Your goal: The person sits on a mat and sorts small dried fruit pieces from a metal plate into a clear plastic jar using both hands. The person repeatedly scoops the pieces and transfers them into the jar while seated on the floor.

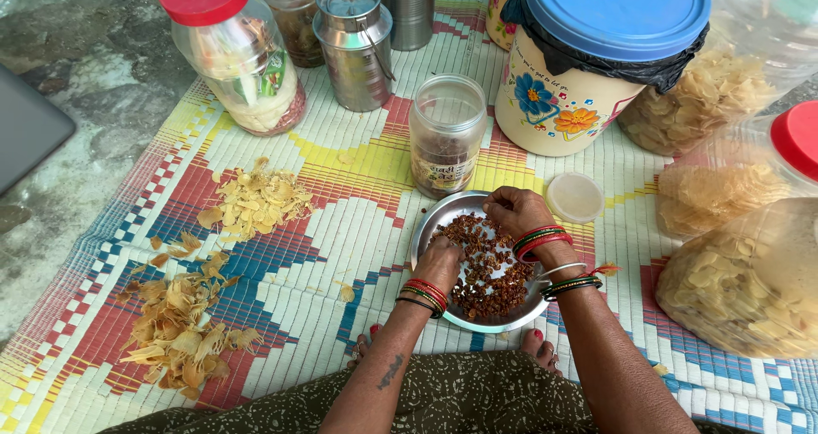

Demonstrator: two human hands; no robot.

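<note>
Nearest the camera, the person sits on a woven mat with toes showing at the near edge of a steel plate.

The left hand rests palm down on the near left part of the plate, fingers loosely curled into the brown dried bits heaped there; whether it has pinched any cannot be told. The right hand sits at the plate's far rim, fingers bent and closed over a small amount of the same bits. Both wrists carry bangles. The plate lies flat and close to the body, which keeps the heap within short reach of both hands.

Left of the plate, two loose piles of pale husks lie on the mat, well apart from the plate, with bare mat between.

Just beyond the plate stands an open clear jar; its round lid lies just right of the right hand.

Farther off stand a red-capped jar, a steel can and a flowered bucket with blue lid. Bags of chips crowd the right side, leaving little room there.
</note>
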